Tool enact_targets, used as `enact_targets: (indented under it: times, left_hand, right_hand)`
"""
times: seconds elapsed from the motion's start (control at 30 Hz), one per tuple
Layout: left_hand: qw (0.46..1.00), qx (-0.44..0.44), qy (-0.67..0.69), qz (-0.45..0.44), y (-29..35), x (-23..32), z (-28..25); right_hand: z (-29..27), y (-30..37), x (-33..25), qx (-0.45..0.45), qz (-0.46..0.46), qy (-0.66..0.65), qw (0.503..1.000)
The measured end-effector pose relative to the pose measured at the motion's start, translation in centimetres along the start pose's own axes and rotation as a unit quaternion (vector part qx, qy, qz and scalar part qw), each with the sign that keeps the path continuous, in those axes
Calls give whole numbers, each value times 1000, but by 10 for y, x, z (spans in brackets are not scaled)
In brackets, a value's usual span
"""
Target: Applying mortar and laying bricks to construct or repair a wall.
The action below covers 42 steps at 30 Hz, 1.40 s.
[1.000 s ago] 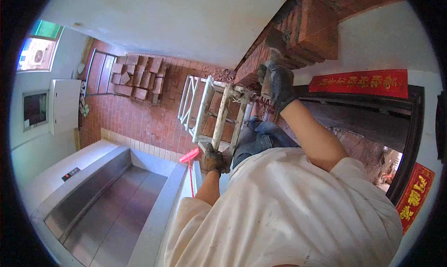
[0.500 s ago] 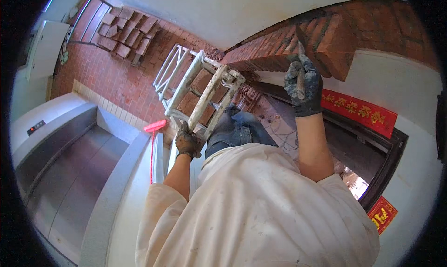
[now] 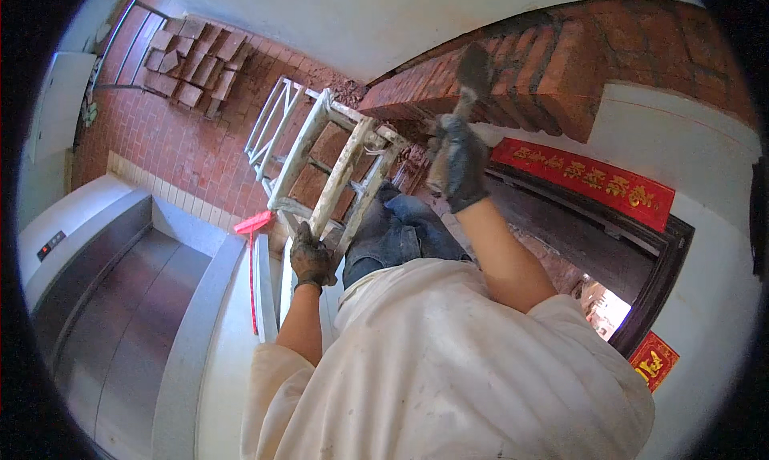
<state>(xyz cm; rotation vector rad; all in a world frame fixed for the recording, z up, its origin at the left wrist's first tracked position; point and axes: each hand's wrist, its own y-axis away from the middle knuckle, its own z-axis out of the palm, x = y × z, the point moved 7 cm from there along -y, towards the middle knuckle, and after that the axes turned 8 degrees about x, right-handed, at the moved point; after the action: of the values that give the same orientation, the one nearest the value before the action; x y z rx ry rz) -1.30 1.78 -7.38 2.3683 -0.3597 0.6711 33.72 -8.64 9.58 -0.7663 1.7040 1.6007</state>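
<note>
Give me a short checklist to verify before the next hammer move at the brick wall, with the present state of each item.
1. Left hand grips the ladder rail: ok.
2. Right hand closed around the hammer handle: ok.
3. Both hands gloved: ok.
4. Hammer head near the brick wall, at the broken edge: ok.
5. Ladder feet firm on the brick floor: cannot tell, they are hidden.
6. Loose bricks lie away from the ladder base: ok.
</note>
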Motion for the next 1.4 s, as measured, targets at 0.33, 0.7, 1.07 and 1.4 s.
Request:
enact_targets:
  times: [0.33, 0.7, 1.07, 1.4]
  left_hand:
    - [1000, 2, 12, -15, 1, 13, -8]
    - [998, 31, -38, 35, 1, -8, 2]
    - [989, -55, -134, 29, -8, -27, 20]
    - [942, -66, -33, 328, -116, 207, 23]
  right_hand:
    - [-5, -14, -6, 7, -5, -28, 1000]
    - [-3, -11, -61, -7, -93, 0, 996]
    - [-117, 89, -101, -142, -388, 428, 804]
    - [-279, 127, -158, -204, -473, 744, 426]
